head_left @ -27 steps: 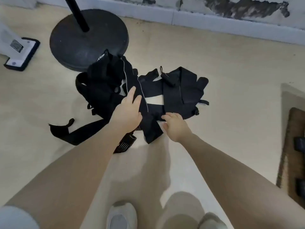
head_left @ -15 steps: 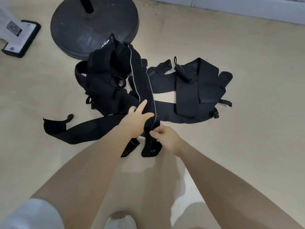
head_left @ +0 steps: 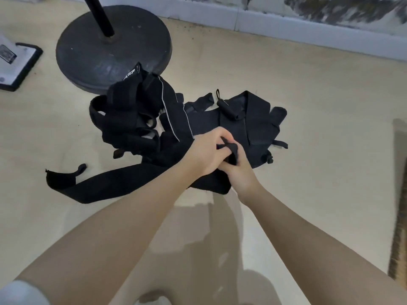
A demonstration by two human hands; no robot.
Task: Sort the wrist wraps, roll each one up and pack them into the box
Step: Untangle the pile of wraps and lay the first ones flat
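A tangled pile of black wrist wraps (head_left: 132, 119) lies on the beige floor in the middle of the view. One long wrap (head_left: 99, 186) stretches out to the left, with a thumb loop at its end. Flatter wraps (head_left: 255, 115) lie on the right side of the pile. My left hand (head_left: 204, 155) and my right hand (head_left: 240, 172) meet over the pile's near edge. Both grip the end of one black wrap (head_left: 229, 148), which bunches up between the fingers. No box is in view.
A round black stand base (head_left: 105, 58) with a pole sits just behind the pile. A white and black device (head_left: 15, 62) lies at the far left. A white baseboard (head_left: 286, 25) runs along the back. A mat edge (head_left: 400, 216) shows at the right.
Both hands have moved right and closed together on a wrap's end, lifting it off the floor. The camera has shifted a little.
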